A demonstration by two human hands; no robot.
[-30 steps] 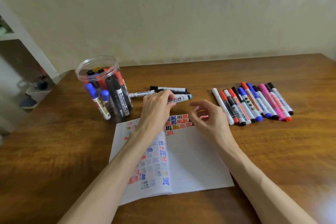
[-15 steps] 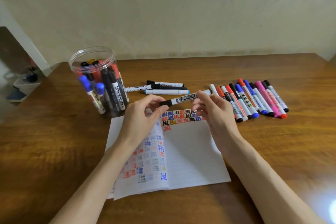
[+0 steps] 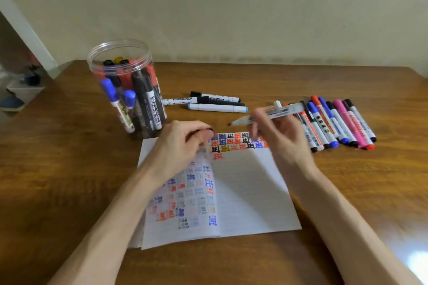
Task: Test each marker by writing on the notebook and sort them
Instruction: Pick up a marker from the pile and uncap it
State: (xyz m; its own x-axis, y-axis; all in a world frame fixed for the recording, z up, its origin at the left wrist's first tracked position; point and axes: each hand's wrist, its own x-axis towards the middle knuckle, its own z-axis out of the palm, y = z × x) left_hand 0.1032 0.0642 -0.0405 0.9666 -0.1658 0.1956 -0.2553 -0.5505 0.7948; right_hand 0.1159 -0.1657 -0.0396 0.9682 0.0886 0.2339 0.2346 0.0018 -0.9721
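Uncapped marker (image 3: 278, 112) poised above the notebook's (image 3: 250, 192) far edge

The right hand (image 3: 278, 139) grips the marker's barrel; its long axis runs left to right, dark tip pointing left and slightly down, clear of the paper. Blank page lies nearer than the tip, so I'd say the tip must swing down and nearward. The left hand (image 3: 183, 146), curled on what looks like the cap (image 3: 206, 131), rests on the left page
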